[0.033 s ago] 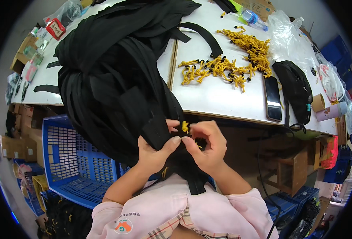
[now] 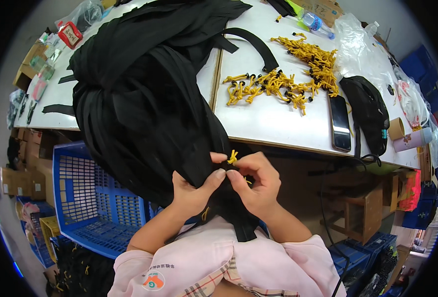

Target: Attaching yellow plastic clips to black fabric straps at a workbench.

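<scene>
A big heap of long black fabric strips (image 2: 139,104) hangs over the table's front edge toward my lap. My left hand (image 2: 191,194) is closed, thumb and fingers pinching one of the black strips. Against it, thumb tip nearly meeting thumb tip, my right hand (image 2: 258,185) pinches a short yellow cord (image 2: 232,157) at the strip. The knotted end of the cord sticks up between the fingers, and another bit of yellow shows under the right hand. Exactly how cord and strip join is hidden by the fingertips. A strip end (image 2: 245,228) lies on my pink shirt.
Yellow cords with black ends (image 2: 278,86) lie piled on the white table (image 2: 273,126). Right of them are a phone (image 2: 340,123), a black pouch (image 2: 365,114) and a cup (image 2: 411,139). A blue plastic crate (image 2: 100,198) stands below at left; a wooden stool (image 2: 360,213) is at right.
The loose strip end above my left hand has dropped down against the heap. The yellow cord between my hands has shifted slightly; both hands stay almost in place.
</scene>
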Tool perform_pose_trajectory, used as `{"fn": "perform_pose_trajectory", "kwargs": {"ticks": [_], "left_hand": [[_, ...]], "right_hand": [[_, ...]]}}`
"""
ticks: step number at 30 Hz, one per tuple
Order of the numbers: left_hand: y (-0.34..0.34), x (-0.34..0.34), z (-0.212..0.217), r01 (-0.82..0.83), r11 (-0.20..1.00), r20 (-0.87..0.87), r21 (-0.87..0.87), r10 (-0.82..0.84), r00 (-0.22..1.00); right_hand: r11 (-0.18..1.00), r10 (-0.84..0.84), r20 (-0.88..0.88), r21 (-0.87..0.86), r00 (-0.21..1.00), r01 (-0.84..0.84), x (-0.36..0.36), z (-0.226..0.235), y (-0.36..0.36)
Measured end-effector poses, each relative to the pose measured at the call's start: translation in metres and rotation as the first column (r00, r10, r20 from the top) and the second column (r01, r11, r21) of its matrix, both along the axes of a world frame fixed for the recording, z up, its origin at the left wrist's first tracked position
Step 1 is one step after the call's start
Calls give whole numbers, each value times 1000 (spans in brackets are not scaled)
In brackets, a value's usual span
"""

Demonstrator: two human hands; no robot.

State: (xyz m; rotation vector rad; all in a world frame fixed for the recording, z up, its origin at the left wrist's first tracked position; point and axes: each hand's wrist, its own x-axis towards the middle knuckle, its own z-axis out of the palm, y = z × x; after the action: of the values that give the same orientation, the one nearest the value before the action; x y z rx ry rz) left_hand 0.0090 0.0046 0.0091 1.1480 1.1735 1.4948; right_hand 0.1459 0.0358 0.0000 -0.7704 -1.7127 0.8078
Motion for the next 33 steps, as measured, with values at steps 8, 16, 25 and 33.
{"fn": "perform_pose_trajectory", "kwargs": {"ticks": [8, 16, 25, 33], "left_hand": [[0, -6, 5, 139, 982, 332, -126, -90, 939], [4, -11, 3, 217, 974, 78, 63, -222, 972], [1, -9, 8, 233, 971, -39, 58, -231, 972], [-3, -2, 4, 90, 995, 17, 35, -91, 996]], "right_hand": [[579, 91, -696, -545, 712, -606, -5, -3, 1], [454, 19, -726, -607, 688, -652, -7, 2, 0], [399, -10, -760, -599, 650, -695, -6, -4, -1], [985, 38, -207, -157, 978, -72, -16, -11, -12]]}}
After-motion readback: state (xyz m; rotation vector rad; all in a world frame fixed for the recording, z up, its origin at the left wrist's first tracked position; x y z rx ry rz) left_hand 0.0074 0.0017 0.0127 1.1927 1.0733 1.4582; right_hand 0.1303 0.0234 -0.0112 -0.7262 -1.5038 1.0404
